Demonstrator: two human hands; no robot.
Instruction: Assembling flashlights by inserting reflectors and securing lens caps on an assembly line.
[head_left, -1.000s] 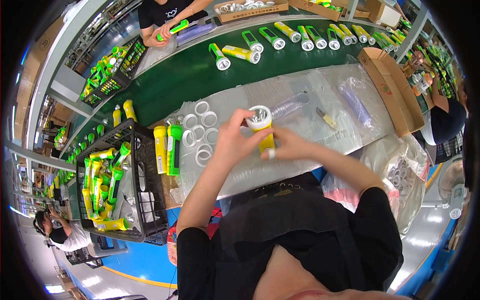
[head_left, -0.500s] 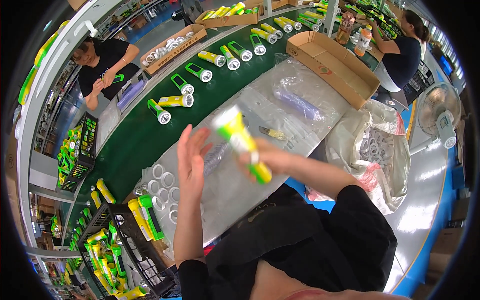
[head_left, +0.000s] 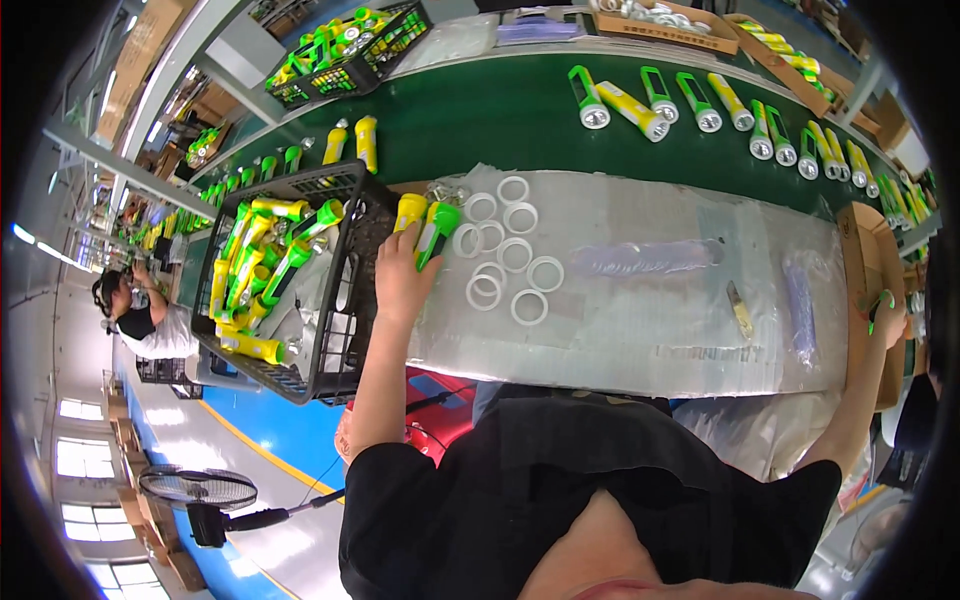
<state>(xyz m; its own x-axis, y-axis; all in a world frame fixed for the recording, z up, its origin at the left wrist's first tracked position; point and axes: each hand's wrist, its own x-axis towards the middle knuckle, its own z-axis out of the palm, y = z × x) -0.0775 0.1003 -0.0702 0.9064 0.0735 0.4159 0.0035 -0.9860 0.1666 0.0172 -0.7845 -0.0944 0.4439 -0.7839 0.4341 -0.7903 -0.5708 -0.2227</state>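
At the near right corner of the black crate, my left hand (head_left: pixel 403 278) has its fingers and thumb around the lower end of a green flashlight (head_left: pixel 437 228). Its fingers also touch the yellow flashlight (head_left: pixel 409 211) beside it. Far to the right, my right hand (head_left: pixel 890 324) is closed over the open cardboard box (head_left: pixel 860 362). A green flashlight part (head_left: pixel 878 306) shows at its fingers; the rest is hidden. Several white rings (head_left: pixel 515 254) lie on the plastic-covered work surface (head_left: pixel 620 340), just right of my left hand.
The black crate (head_left: pixel 335 385) at left holds several flashlights. More flashlights (head_left: pixel 695 100) lie along the green conveyor belt (head_left: pixel 470 110). A knife (head_left: pixel 739 310) and a clear purple plastic sleeve (head_left: pixel 801 310) lie toward the right. A fan (head_left: pixel 205 505) stands lower left.
The view has turned left. My left hand has gone from raised and open to the flashlights by the crate. My right hand has carried a flashlight over to the cardboard box.
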